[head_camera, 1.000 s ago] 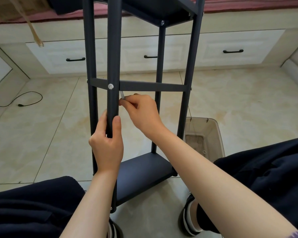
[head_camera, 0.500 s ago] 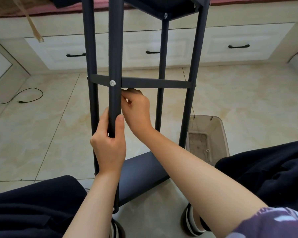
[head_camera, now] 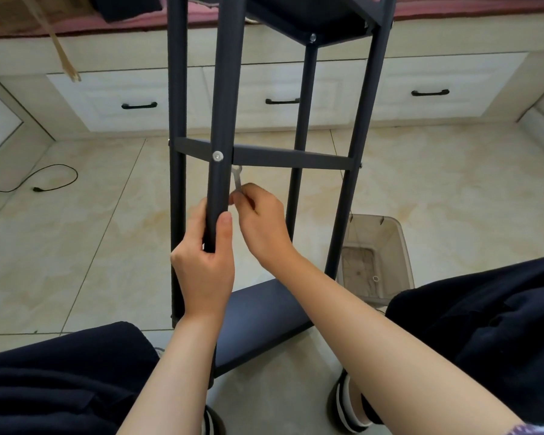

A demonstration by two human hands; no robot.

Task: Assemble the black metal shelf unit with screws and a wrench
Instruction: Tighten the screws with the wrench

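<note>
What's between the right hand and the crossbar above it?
In the head view, only the small silver wrench: the right hand pinches its lower end and its open head reaches up to just under the crossbar.

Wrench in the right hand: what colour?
Silver-grey metal wrench, best seen in the head view.

A beige tiled floor [head_camera: 76,246] carries the upright black shelf unit [head_camera: 264,315], a clear plastic bin [head_camera: 387,246] just to its right, a black cable [head_camera: 44,180] lying well off to the left, and the person's striped shoes [head_camera: 349,409].
</note>
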